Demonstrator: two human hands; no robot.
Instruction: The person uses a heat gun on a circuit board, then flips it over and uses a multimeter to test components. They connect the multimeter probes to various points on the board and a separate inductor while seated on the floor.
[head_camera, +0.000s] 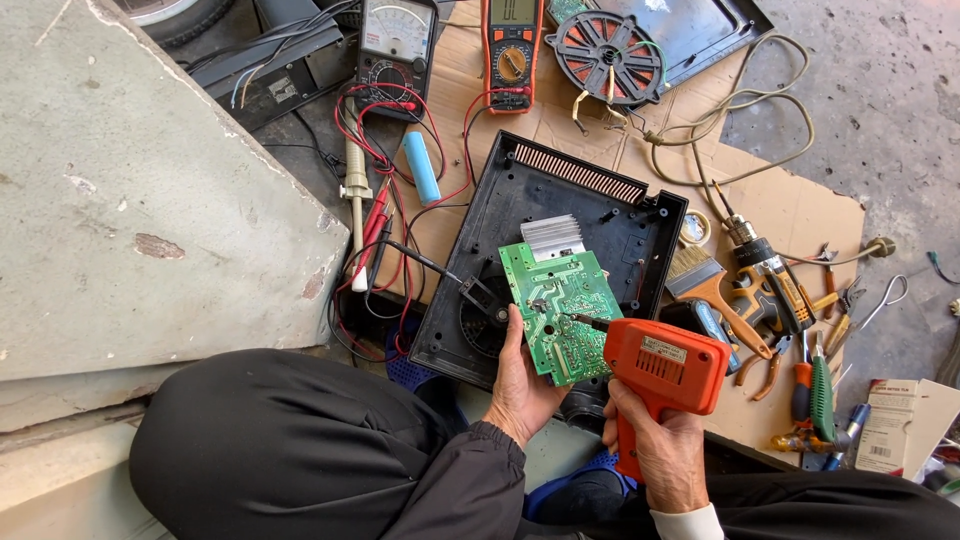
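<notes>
Two hands work over a black plastic housing (545, 215) that lies open on a sheet of cardboard (800, 215). The left hand (520, 385) is closed around the lower edge of a green circuit board (558, 305), thumb on its left rim, holding it tilted above the housing, just below a finned metal heat sink (552, 236). The right hand (660, 450) is wrapped tightly around the grip of an orange soldering gun (660, 375), whose thin tip touches the board near its middle. Well above, at the top of the view, a red digital multimeter (511, 50) and a black analogue meter (396, 45) lie with red and black leads (375, 150) trailing down beside a light blue cylinder (421, 167). To the right of the housing lie a paintbrush (700, 280), a cordless drill (770, 280), pliers and screwdrivers (815, 390).
</notes>
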